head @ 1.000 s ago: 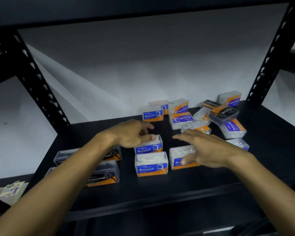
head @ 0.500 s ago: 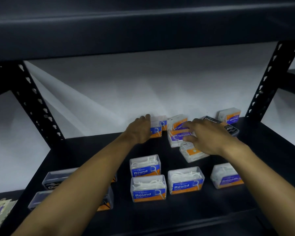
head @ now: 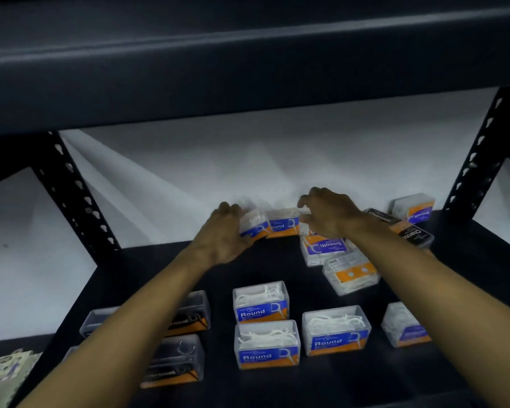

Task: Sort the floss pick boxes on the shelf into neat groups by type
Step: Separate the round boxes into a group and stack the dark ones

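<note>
Head view: both hands are reaching to the shelf's [head: 159, 275] back; left hand [head: 224, 234] is gripping a Round box [head: 253, 225], right hand [head: 327, 213] is pinching something unclear. Better lifting boxes clear, then setting them beside the front Round group [head: 265, 346].

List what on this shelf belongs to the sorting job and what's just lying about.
Job:
Round boxes
Smooth boxes
Charcoal boxes
left hand, gripping a Round box
right hand

Lying about:
packet at lower left, off the shelf

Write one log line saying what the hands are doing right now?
left hand: grips back Round box | right hand: reaching at neighbouring Round box, grip unclear | sorting unfinished
</note>
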Action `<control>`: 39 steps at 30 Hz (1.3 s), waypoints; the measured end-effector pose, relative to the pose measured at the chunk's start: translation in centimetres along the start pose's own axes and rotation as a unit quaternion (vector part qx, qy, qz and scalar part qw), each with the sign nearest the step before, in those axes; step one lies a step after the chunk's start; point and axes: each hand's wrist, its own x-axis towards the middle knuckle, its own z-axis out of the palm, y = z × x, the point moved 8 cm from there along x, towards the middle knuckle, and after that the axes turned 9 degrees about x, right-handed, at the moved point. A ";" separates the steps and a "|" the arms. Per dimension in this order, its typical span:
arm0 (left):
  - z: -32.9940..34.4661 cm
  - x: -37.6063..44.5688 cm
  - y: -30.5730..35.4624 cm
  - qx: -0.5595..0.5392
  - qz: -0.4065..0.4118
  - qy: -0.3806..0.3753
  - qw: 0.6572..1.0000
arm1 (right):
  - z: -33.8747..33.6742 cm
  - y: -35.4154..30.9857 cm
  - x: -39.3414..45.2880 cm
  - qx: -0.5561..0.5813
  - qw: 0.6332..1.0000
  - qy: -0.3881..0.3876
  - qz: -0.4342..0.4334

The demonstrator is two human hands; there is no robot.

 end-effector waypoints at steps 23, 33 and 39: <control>-1.4 -5.0 -2.8 -0.469 -0.132 -0.025 0.873 | 5.8 -4.3 3.4 -0.092 0.991 0.031 -0.091; -1.3 -5.5 -2.7 -0.381 -0.096 -0.036 0.919 | 1.9 -3.7 1.7 0.182 0.974 0.107 -0.079; -0.9 -5.8 -2.3 -0.390 -0.095 -0.057 0.914 | -0.8 -1.2 -0.3 0.270 0.956 0.102 -0.045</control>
